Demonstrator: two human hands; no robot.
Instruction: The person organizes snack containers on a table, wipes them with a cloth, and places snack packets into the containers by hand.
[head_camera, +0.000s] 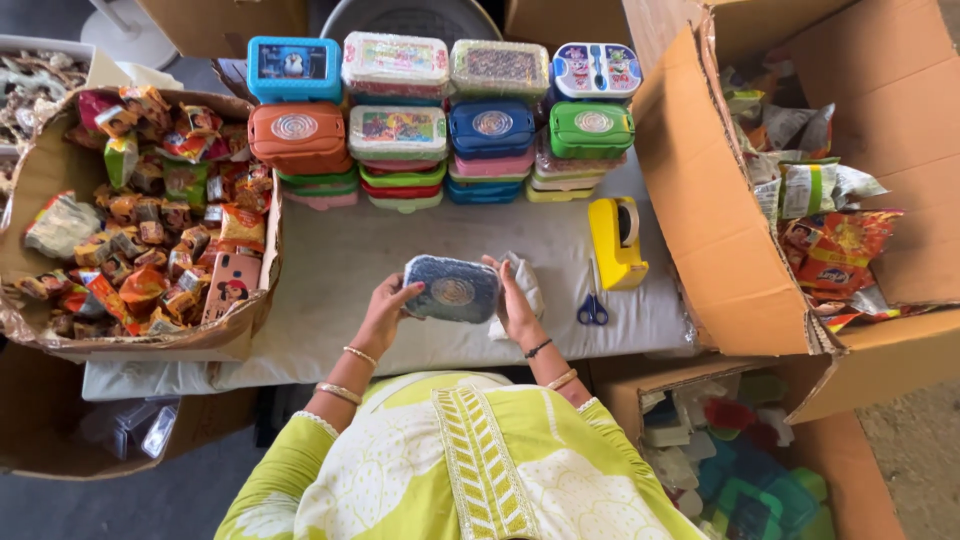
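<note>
Yellow-green clothing (470, 470) fills the bottom centre of the frame, and its hem is cut off by the lower edge. At lower left a carton (60, 440) sits mostly under the table (330, 270); the clear wrappers in it are hard to make out. Above it, at the left edge, an open cardboard box (40, 170) is heaped with small snack packets (150, 230), with one corner out of frame.

In the centre, the left hand (382, 318) and right hand (513, 305) are apart, each clamped on one short end of a blue lunch box (452, 290). It is held just above the table, long axis running left to right, lid with a round emblem facing up. A white cloth (527, 282) is partly hidden behind the right hand.

Across the top centre, stacked lunch boxes (440, 125) stand in rows. Right of the hands lie blue-handled scissors (592, 308) and a yellow tape dispenser (615, 240). At right, a large open carton (720, 230) holds snack bags (830, 240). At lower right, a box (620, 395) of blurred coloured plastic pieces is cut off.
</note>
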